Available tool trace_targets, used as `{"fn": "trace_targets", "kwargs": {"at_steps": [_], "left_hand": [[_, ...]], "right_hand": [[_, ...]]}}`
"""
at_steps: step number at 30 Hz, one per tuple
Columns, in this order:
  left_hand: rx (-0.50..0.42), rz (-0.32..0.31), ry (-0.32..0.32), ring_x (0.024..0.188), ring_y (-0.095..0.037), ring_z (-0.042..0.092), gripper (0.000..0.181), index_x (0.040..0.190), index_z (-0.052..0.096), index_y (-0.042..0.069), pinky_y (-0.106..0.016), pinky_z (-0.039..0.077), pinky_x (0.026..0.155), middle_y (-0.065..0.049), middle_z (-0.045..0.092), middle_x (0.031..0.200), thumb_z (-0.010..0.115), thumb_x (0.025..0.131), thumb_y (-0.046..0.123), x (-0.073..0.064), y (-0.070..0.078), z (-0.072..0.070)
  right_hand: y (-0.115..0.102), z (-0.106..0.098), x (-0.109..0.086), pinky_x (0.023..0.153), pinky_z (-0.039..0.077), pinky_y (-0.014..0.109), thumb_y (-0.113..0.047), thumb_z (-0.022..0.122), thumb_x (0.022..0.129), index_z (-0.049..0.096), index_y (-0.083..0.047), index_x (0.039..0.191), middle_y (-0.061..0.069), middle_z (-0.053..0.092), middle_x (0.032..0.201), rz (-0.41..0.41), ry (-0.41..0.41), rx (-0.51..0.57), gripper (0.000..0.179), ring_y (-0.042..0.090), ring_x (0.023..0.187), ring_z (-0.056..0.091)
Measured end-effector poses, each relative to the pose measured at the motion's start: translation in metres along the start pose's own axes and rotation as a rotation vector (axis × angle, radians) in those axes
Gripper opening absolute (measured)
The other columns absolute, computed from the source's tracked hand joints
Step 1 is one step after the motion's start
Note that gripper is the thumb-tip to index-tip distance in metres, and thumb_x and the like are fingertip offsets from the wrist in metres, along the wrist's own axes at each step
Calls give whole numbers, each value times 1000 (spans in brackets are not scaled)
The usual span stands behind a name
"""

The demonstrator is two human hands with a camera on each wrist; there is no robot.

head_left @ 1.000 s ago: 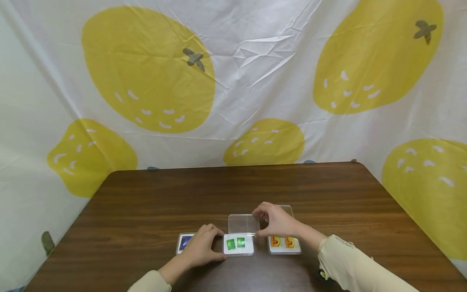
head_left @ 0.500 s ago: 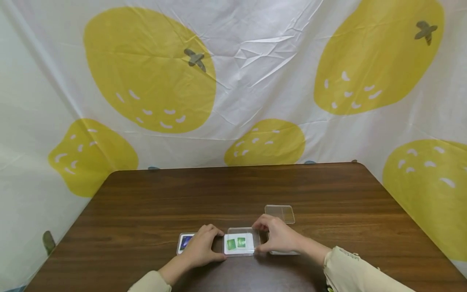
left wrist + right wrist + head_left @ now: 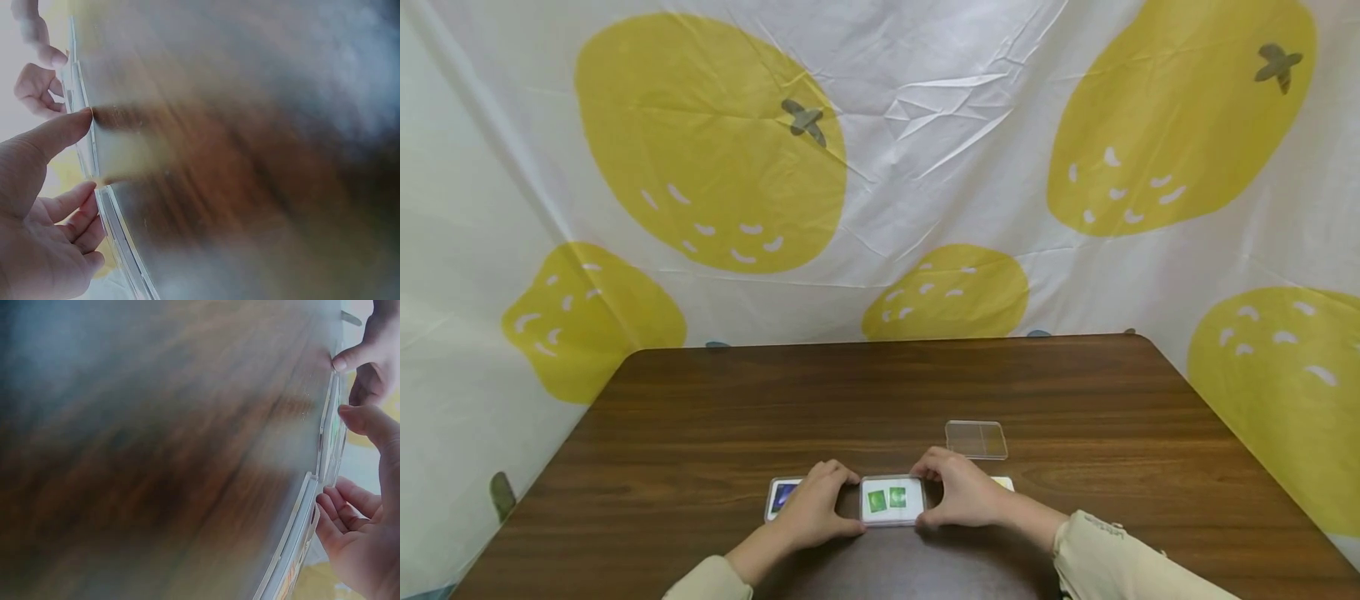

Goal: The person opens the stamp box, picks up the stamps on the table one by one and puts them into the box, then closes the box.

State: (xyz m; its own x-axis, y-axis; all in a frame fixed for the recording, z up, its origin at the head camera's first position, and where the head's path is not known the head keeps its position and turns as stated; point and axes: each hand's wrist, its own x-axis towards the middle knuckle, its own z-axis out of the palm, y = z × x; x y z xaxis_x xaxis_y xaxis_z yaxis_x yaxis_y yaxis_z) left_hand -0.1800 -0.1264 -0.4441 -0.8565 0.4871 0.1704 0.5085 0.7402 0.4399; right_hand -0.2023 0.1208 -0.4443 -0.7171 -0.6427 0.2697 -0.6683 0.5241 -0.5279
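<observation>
In the head view a clear plastic card case (image 3: 893, 515) lies at the table's front middle, a white card with two green squares inside. Its clear lid (image 3: 880, 478) now covers it. My left hand (image 3: 822, 504) holds the case's left end, thumb at the near corner and fingers at the far one. At the other end my right hand (image 3: 964, 493) pinches the lid's right edge the same way. In the right wrist view the thumb (image 3: 356, 419) touches the lid's near edge. Whether the lid is pressed fully down cannot be told.
A case with a blue picture (image 3: 781, 498) lies left, partly behind my left hand. Another case (image 3: 1004, 483) sits mostly hidden beyond my right hand; the right wrist view shows its side (image 3: 290, 550). A loose clear lid (image 3: 976, 440) lies behind it on the wooden table (image 3: 737, 400).
My right hand has brought the clear lid from behind the green-square case forward and down onto it. My left hand has stayed at the case's left end.
</observation>
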Motion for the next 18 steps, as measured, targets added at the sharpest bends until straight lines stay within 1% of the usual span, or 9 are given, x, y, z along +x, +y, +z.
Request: {"fn": "trace_targets", "kwargs": {"at_steps": [3,11,18], "left_hand": [[-5,-1,-3,91,-19,50,54,103,61,4,-35,43,80,-2,57,97,79,63,35,1,0,0],[-12,-7,-8,92,-19,50,53,103,61,4,-35,42,81,-1,56,97,79,63,34,1,0,0],[1,6,-5,91,-19,50,52,101,62,6,-34,42,80,-1,56,96,80,62,36,2,-1,1]], "right_hand": [[-1,1,1,74,45,24,-24,80,59,62,-5,99,-2,56,91,22,-17,-10,48,11,82,52],[-2,1,1,75,44,24,-27,80,60,62,-4,99,-2,56,92,26,-37,-52,49,12,83,51],[-1,2,1,73,44,26,-27,80,58,63,-5,95,-2,57,88,-30,9,-108,47,10,81,50]]}}
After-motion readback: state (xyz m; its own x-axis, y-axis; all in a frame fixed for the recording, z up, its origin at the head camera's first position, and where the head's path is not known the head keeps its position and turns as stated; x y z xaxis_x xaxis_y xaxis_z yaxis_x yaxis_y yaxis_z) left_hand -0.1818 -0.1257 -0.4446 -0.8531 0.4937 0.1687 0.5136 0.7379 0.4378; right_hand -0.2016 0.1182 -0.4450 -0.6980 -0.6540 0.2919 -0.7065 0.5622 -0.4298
